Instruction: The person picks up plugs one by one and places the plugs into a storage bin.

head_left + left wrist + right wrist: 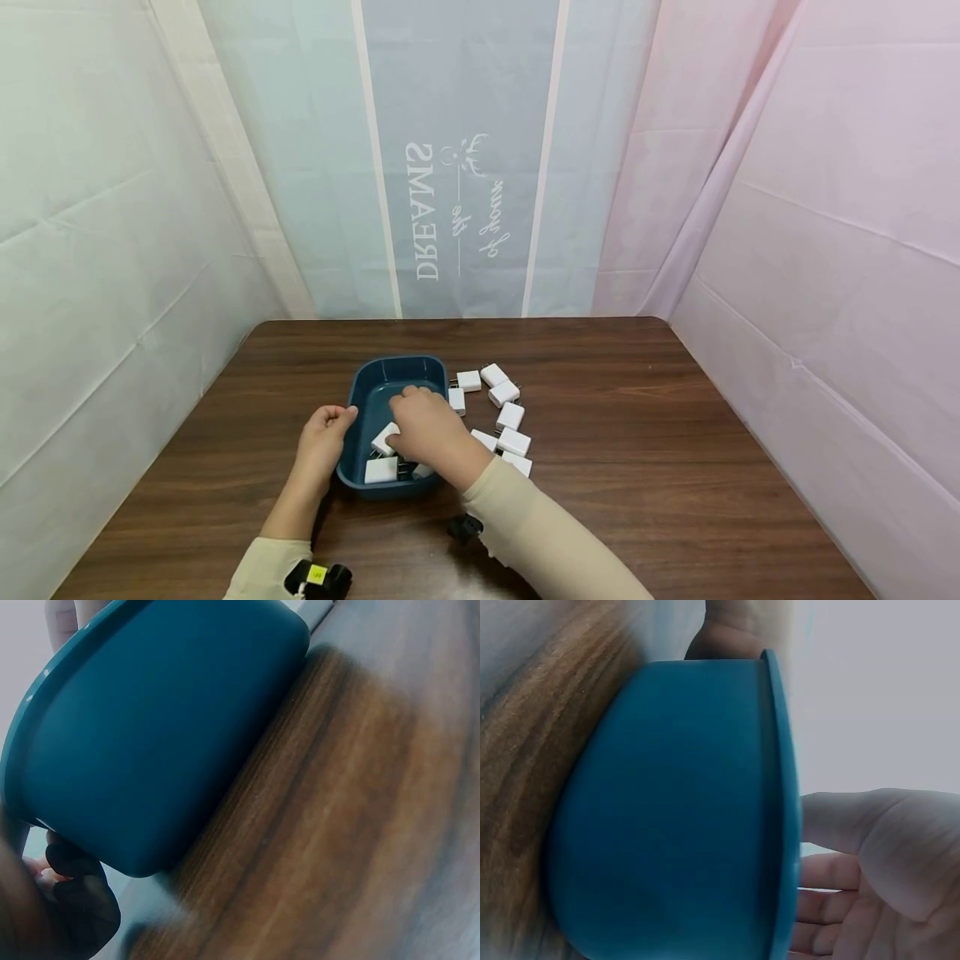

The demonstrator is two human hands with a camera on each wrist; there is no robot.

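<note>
In the head view, a dark blue plastic basin stands on the brown table. White plug-in chargers with metal prongs lie at its near end, among them one charger by the near wall. My left hand grips the basin's left rim with thumb and fingers; part of it shows dark below the rim in the left wrist view. Over the right rim reaches my right hand, its thumb against another white charger inside. The right wrist view shows this hand beyond the rim, fingertips hidden by the basin wall.
To the right of the basin, several more white chargers lie loose on the table, such as one charger in a rough column. The brown wooden table extends right. Fabric curtains hang behind and on both sides.
</note>
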